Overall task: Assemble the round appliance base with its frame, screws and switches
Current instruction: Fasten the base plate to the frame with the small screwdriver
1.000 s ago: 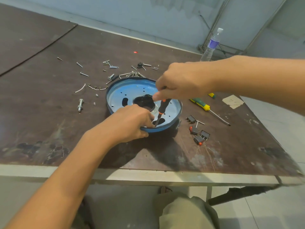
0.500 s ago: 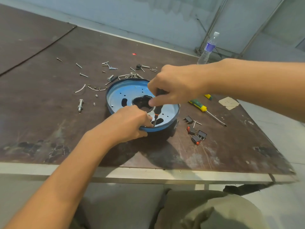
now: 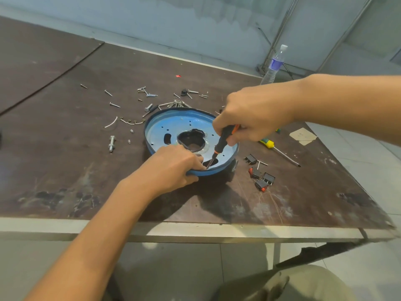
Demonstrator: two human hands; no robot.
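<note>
The round blue appliance base (image 3: pixel 165 129) lies upside down on the brown table, with a black centre opening (image 3: pixel 192 140). My left hand (image 3: pixel 171 168) grips its near rim, fingers curled over the edge beside a slot. My right hand (image 3: pixel 251 118) holds a black-and-orange screwdriver (image 3: pixel 221 144) tilted down, its tip touching the base near the rim by my left fingertips. Several black rocker switches (image 3: pixel 261 178) with red buttons lie to the right of the base. Loose screws (image 3: pixel 149 94) are scattered behind it.
A yellow-and-green screwdriver (image 3: pixel 280 151) lies right of the base. A bolt with nut (image 3: pixel 111 143) and small wires (image 3: pixel 112 122) lie to the left. A plastic water bottle (image 3: pixel 274 66) stands at the far edge. A paper scrap (image 3: pixel 302 135) lies at right. The table's front edge (image 3: pixel 195 231) is close.
My right hand has slid up the screwdriver handle, so more of the handle and shaft now show. My left hand stays on the rim. The camera view shifted slightly.
</note>
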